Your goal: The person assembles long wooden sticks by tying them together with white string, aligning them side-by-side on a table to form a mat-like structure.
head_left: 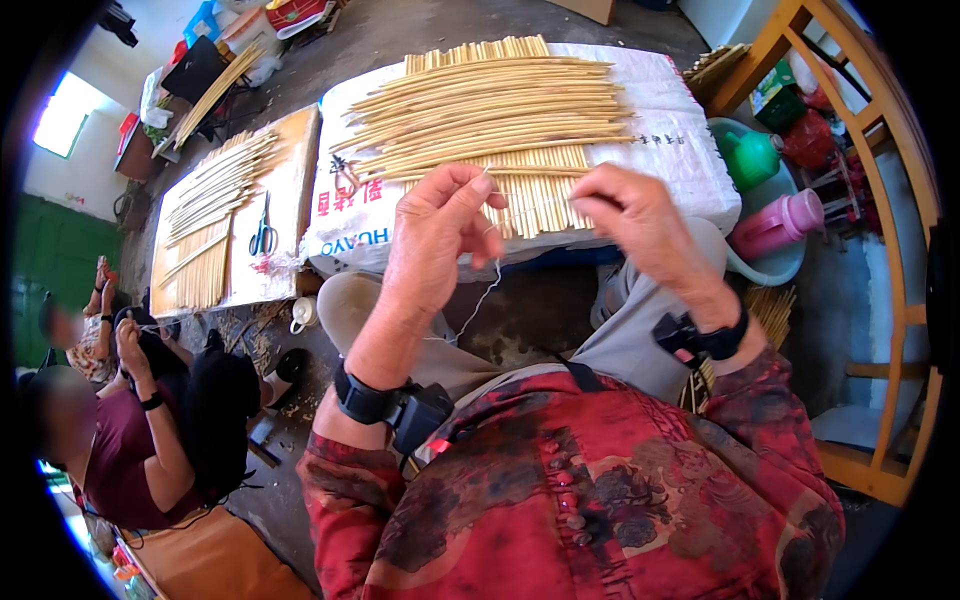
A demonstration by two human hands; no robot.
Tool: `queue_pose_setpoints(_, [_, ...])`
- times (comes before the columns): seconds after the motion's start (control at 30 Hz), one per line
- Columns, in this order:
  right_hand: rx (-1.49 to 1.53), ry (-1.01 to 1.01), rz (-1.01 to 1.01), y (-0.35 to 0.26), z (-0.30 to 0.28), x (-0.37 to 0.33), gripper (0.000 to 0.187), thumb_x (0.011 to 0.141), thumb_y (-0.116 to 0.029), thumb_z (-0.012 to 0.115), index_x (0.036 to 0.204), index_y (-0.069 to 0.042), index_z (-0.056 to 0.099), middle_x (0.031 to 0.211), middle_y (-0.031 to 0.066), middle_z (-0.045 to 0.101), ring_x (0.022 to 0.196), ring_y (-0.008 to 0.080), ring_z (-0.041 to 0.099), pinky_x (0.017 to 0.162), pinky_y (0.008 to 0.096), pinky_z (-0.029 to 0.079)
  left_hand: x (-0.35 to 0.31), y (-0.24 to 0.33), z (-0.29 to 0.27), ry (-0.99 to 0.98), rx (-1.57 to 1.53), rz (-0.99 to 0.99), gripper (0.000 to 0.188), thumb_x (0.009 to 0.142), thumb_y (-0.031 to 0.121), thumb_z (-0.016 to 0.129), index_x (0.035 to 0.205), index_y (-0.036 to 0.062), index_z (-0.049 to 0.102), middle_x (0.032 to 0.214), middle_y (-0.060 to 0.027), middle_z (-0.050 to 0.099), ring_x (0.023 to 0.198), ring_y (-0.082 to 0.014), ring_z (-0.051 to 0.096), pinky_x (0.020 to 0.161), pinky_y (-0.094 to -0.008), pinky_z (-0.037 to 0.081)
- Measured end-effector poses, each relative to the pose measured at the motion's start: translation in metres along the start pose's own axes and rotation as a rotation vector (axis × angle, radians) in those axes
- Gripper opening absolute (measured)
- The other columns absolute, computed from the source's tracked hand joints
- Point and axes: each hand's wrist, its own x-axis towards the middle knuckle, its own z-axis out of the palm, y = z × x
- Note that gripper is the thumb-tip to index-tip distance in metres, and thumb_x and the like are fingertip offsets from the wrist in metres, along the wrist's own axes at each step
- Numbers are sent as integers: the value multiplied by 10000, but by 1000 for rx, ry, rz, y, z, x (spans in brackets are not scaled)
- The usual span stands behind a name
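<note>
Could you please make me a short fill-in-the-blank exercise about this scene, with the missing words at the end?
1. The thread dangling below the person's left hand is ____ in colour.
2. The scissors lie on the smaller table, to the person's ____.
3. In the basin, a green container shares the space with a ____ flask.
4. Black devices are strapped to ____ of the person's own wrists.

Missing words: white; left; pink; both.

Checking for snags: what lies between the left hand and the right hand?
In the head view: thin white thread, with pale sticks behind it.
</note>
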Motion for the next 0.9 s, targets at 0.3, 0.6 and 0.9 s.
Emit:
queue_pose_setpoints(0.3, [-793, 295, -281, 4, -89, -9, 60, 780, -22, 554, 840, -28, 549, 807, 99, 543, 753, 270, 567, 651, 301, 449, -37, 2, -76, 76, 458, -170, 105, 853, 140, 527, 829, 43, 560, 712, -18, 567, 496, -23, 413, 430, -159, 338])
queue_pose_setpoints(0.6, [-795, 322, -26, 58, -134, -44, 82, 794, -18, 544, 875, -11, 533, 823, 128, 531, 750, 268, 536, 687, 291, 429, -86, 2, -142, 180, 630, -204, 86, 821, 116, 549, 785, 44, 579, 666, -3, 556, 536, -42, 426, 486, -185, 344])
queue_pose_setpoints(0.9, [-646, 222, 148, 87, -141, -82, 52, 788, -13, 526, 822, 16, 498, 757, 126, 510, 696, 218, 515, 650, 292, 410, -84, -13, -132, 159, 558, -180, 81, 810, 116, 558, 770, 48, 578, 643, 16, 529, 531, -43, 427, 492, -187, 350])
